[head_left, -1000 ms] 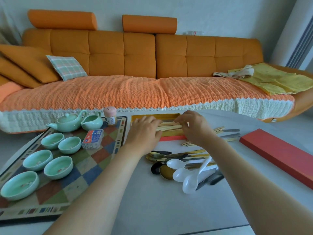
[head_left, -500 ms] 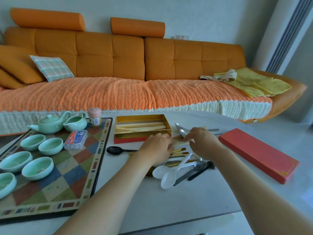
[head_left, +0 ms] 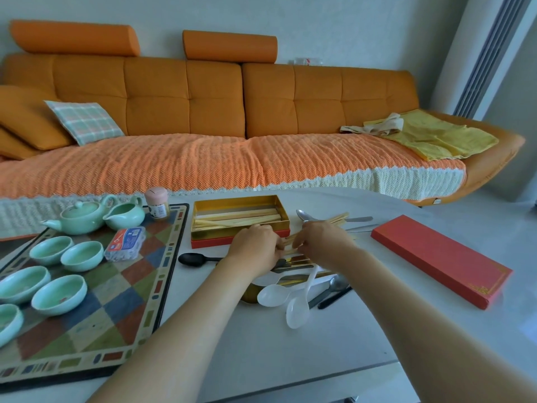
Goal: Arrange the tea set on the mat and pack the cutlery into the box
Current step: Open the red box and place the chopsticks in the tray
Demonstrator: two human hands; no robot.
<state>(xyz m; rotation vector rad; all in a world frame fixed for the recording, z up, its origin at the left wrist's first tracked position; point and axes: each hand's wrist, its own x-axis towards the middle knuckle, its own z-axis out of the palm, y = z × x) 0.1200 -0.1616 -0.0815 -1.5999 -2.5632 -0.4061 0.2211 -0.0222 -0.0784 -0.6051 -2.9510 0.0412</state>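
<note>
Tea side looked done: pale green ceramic teapot [head_left: 81, 218] and cups [head_left: 59, 293] sat on your checkered mat [head_left: 116, 301]. Cutlery had barely started. Your left hand [head_left: 255, 247] and right hand [head_left: 322, 239] had fingers clamped on pale wooden chopsticks [head_left: 337, 219] just beside the gold-lined red box [head_left: 197, 219], and white plastic spoons [head_left: 273, 295] lay loose on the counter [head_left: 290, 359].

Loose chopsticks [head_left: 338, 219] are gripped by the left hand [head_left: 255, 246] and the right hand [head_left: 321, 242] just before the open box [head_left: 232, 203]; further sticks [head_left: 238, 220] are laid inside it; white spoons [head_left: 273, 295] are heaped nearer; the red lid [head_left: 441, 257] is set well apart on the right; the teapot [head_left: 80, 216] is placed on the mat [head_left: 96, 324].
</note>
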